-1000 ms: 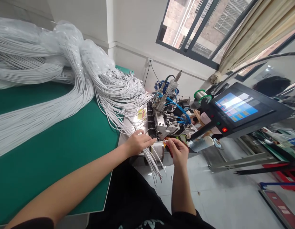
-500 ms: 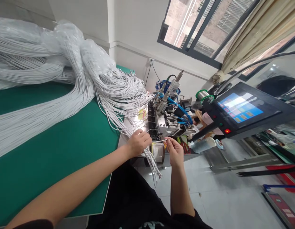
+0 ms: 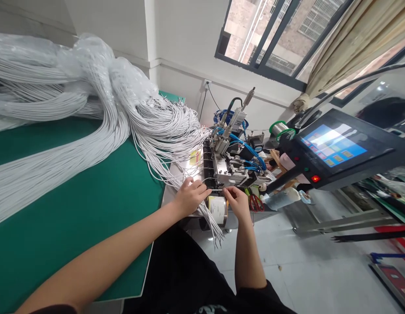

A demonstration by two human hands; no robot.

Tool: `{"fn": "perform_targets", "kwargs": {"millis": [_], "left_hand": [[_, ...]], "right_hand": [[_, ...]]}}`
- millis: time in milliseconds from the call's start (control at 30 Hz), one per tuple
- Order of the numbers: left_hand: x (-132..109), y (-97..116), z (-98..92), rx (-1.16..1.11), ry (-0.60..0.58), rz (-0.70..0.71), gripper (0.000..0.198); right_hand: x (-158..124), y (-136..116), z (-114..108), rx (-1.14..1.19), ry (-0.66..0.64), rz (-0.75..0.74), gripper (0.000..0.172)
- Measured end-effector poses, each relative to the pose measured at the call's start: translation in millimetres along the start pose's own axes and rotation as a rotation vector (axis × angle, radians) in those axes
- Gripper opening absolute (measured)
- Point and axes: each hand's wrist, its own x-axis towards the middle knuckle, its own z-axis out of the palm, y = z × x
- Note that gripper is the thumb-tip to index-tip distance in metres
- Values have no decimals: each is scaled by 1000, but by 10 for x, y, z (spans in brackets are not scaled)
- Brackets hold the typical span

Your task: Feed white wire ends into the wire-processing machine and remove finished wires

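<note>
A single white cable [image 3: 217, 190] runs taut and nearly level between my two hands, just at the front end of the machine's black slotted rail [image 3: 207, 152]. My left hand [image 3: 191, 198] is closed on it, over the loose cables at the table corner. At the other end my right hand [image 3: 237, 203] pinches the cable between thumb and fingertips. A bunch of white cables [image 3: 212, 224] hangs down from beneath my left hand, with its ends over the floor. Further cables lie in the rail's slots, leading into the wire-processing machine [image 3: 226, 163]. The exact cable tip is hidden by my right fingers.
Large bundles of white cable [image 3: 104, 87], partly wrapped in plastic, cover the green table [image 3: 91, 205]. A labelled spool [image 3: 217, 210] sits below my hands, beside red-handled scissors [image 3: 256, 203]. At right stand a lit control screen [image 3: 335, 146] and a green-rimmed wire reel [image 3: 281, 130].
My right hand has shifted slightly left, bringing the hands closer together. The cable between them now lies more level, nearer the rail's front end.
</note>
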Motion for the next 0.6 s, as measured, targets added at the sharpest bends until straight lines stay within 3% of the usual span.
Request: {"fn": "perform_targets", "kwargs": {"millis": [300, 500, 600], "left_hand": [[-14, 10, 29, -4, -53, -32, 32], [-13, 15, 38, -5, -89, -65, 31], [-13, 18, 47, -11, -101, -92, 32]], "right_hand": [[152, 200, 52, 264, -178, 4, 28], [194, 198, 34, 238, -190, 9, 27], [206, 224, 96, 360, -171, 97, 26]]}}
